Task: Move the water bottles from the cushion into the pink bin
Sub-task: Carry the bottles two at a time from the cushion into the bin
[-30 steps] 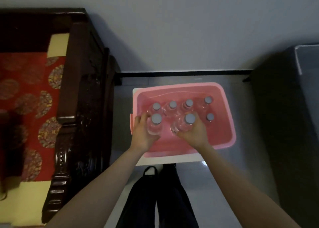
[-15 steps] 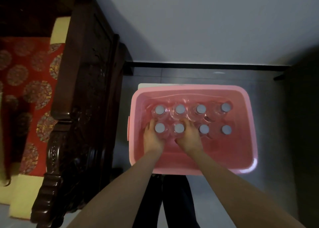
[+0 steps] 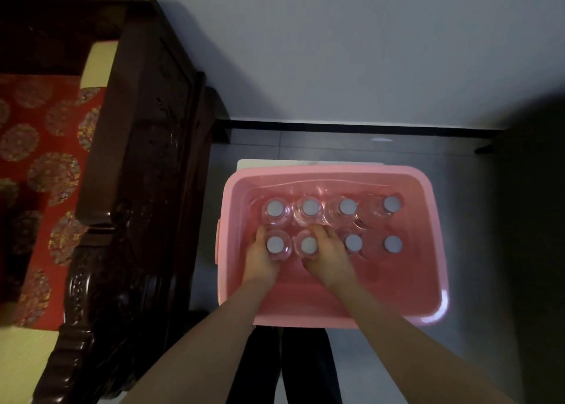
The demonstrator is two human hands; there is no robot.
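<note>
The pink bin stands on the floor in front of me, resting on a white board. Several clear water bottles with grey caps stand upright inside it in two rows. My left hand is wrapped around the front-left bottle. Beside it, my right hand grips the second front bottle. Both bottles stand low in the bin among the others. The red patterned cushion lies on the seat at the left; no bottles show on its visible part.
A dark carved wooden armrest stands between the cushion and the bin. The grey wall and black skirting run behind the bin. A dark object fills the right edge. My legs show below the bin.
Both hands have lowered their two bottles into the front row of the bin. The view has shifted closer to the bin and slightly left.
</note>
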